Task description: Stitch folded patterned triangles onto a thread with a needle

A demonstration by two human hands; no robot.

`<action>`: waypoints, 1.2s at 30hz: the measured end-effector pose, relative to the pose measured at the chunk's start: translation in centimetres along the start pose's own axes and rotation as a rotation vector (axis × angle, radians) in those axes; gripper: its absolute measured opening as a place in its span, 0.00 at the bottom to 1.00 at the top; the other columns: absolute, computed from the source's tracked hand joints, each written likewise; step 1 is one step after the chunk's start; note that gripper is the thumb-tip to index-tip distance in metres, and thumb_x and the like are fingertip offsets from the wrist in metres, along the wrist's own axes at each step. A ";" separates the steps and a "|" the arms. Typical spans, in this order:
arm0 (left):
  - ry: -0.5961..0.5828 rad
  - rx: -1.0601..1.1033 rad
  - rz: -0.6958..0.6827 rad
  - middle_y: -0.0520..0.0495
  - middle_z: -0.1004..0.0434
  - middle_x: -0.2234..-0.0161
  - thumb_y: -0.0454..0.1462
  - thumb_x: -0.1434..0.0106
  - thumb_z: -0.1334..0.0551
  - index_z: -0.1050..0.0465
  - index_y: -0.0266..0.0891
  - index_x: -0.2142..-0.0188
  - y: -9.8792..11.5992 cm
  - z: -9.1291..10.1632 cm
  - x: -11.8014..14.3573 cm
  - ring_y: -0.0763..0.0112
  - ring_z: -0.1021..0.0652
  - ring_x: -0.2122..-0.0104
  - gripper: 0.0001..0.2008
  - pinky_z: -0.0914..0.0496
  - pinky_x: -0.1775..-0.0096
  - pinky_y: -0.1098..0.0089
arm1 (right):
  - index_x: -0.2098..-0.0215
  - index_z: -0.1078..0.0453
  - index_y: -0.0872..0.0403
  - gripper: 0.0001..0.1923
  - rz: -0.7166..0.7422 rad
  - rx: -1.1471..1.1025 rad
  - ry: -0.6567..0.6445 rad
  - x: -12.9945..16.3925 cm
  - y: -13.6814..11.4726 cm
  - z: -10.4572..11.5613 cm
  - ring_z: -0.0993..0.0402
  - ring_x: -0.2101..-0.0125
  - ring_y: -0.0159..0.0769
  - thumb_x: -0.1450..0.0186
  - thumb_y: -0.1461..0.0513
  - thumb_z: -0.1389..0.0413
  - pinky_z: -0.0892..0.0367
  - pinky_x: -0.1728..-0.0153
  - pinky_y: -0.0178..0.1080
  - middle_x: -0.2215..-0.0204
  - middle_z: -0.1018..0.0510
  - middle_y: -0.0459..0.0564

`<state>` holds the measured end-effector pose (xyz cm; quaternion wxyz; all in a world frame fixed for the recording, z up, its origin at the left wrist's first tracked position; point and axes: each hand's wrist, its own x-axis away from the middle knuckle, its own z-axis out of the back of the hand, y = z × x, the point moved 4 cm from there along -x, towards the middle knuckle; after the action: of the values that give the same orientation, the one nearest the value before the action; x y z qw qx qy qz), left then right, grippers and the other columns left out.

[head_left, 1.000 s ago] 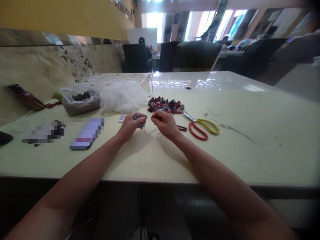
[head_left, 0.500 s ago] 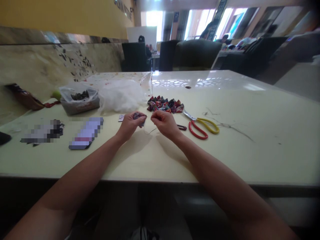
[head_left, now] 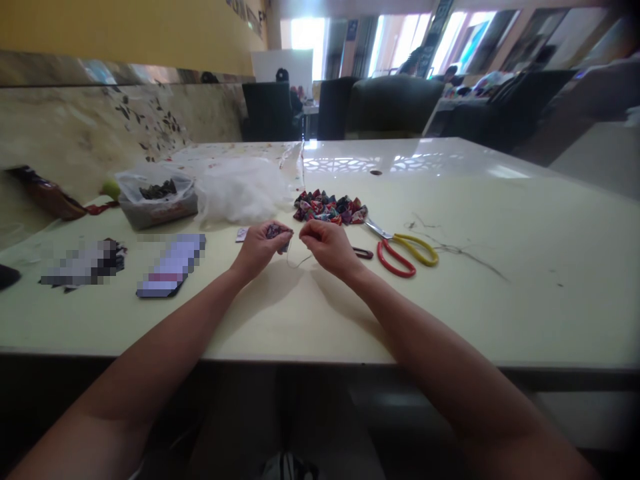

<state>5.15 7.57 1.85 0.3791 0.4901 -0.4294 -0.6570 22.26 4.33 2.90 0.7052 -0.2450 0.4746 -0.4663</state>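
Observation:
Between the thumb and fingers of my left hand point(head_left: 257, 248) is a small piece of dark patterned fabric point(head_left: 277, 232). My right hand point(head_left: 327, 243) is closed in a pinch just to the right of it; whatever its fingertips hold is too small to make out. A thin thread point(head_left: 299, 265) hangs in a loop between the two hands. Behind them lies a cluster of small stuffed fabric pieces point(head_left: 330, 207) in mixed colours. Scissors point(head_left: 400, 250) with one red and one yellow handle rest on the table right of my right hand, beside a small dark red tool point(head_left: 363, 253), partly hidden.
A bag of white stuffing point(head_left: 240, 193) and a plastic-lined container with dark contents point(head_left: 159, 203) stand at the back left. A blurred phone-like object point(head_left: 173, 267) and a dark-edged piece point(head_left: 85, 263) lie left. Loose threads point(head_left: 460, 252) lie right. Chairs point(head_left: 395, 107) stand beyond the table.
Almost nothing differs. The whole view has shifted very slightly, and both hands keep the same pose with the fabric and thread.

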 end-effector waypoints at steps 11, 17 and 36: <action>-0.031 0.055 0.047 0.52 0.25 0.79 0.42 0.48 0.26 0.21 0.35 0.68 0.1 -0.1 0.1 0.75 0.28 0.79 0.13 0.32 0.74 0.71 | 0.74 0.31 0.53 0.08 0.009 0.020 -0.004 0.0 -0.2 0.0 0.36 0.72 0.32 0.38 0.69 0.45 0.40 0.65 0.36 0.77 0.29 0.43; -0.049 0.143 0.107 0.52 0.25 0.80 0.42 0.51 0.25 0.21 0.35 0.69 0.1 -0.3 0.1 0.75 0.28 0.79 0.14 0.32 0.74 0.71 | 0.73 0.30 0.53 0.07 0.005 -0.007 -0.003 -0.1 0.0 0.1 0.36 0.72 0.32 0.38 0.68 0.45 0.39 0.65 0.36 0.76 0.29 0.43; -0.105 0.186 0.144 0.51 0.24 0.78 0.43 0.53 0.23 0.19 0.35 0.69 -0.3 -0.1 -0.2 0.75 0.28 0.78 0.15 0.32 0.74 0.71 | 0.72 0.28 0.54 0.06 0.039 0.030 -0.017 -0.1 -0.5 0.6 0.32 0.70 0.33 0.38 0.67 0.45 0.38 0.64 0.36 0.74 0.24 0.46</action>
<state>5.25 7.85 1.66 0.3550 0.4559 -0.5418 -0.6104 22.59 4.09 3.60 0.7217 -0.2292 0.4662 -0.4575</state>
